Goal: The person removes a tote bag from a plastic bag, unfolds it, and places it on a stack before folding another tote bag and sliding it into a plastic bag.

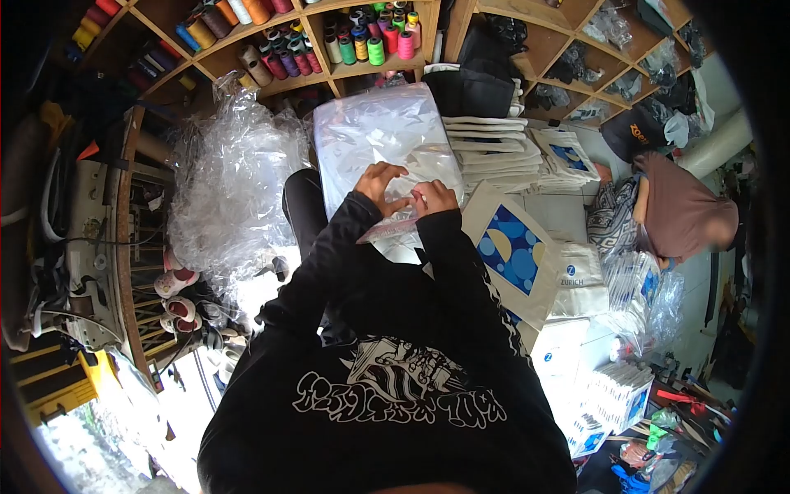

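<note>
A bulky package in clear plastic [378, 123] rests in front of my knees, its wrapping creased and shiny. Over its near edge, my left hand [378, 189] is bent, with a gap between thumb and forefinger. Close beside it, my right hand [436, 198] has its fingers curled together in a pinch at the plastic; what lies between the fingertips is mostly hidden. Below both hands runs a pinkish strip [385, 229] along the plastic's edge. A cream tote bag with a blue circle print [512, 251] lies just right of my right forearm.
Loose clear plastic [234, 189] is heaped at left. Folded cream bags [492, 148] are stacked at right, with more printed bags [613, 403] lower down. Another person [683, 198] sits at far right. Shelves of thread spools [374, 41] stand behind; a sewing machine [86, 272] is far left.
</note>
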Tool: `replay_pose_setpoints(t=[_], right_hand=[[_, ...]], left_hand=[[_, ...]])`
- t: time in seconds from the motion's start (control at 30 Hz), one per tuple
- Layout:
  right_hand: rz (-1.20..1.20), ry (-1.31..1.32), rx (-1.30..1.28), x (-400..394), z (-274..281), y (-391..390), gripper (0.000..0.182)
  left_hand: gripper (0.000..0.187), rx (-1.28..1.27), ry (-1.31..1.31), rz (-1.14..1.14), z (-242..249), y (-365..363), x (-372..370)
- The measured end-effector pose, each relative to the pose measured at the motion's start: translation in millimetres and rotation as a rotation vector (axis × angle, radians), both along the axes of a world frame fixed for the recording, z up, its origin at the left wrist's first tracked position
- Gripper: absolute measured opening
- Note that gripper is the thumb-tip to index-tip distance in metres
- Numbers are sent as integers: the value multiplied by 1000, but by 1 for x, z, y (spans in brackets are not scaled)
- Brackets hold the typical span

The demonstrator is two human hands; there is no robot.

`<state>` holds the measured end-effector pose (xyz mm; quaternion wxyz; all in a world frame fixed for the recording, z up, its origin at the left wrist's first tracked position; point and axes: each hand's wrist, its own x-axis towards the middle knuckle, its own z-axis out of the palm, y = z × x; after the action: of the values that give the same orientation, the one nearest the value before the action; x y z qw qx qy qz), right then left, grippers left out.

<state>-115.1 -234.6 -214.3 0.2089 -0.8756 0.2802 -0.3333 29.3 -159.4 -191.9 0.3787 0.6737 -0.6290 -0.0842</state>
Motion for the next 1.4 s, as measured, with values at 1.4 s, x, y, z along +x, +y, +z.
replay_pose_setpoints(t=[1.4], right_hand=[[161, -445, -116, -13, 15, -9, 17]], left_hand=[[57, 421, -190, 181, -62, -5, 23]])
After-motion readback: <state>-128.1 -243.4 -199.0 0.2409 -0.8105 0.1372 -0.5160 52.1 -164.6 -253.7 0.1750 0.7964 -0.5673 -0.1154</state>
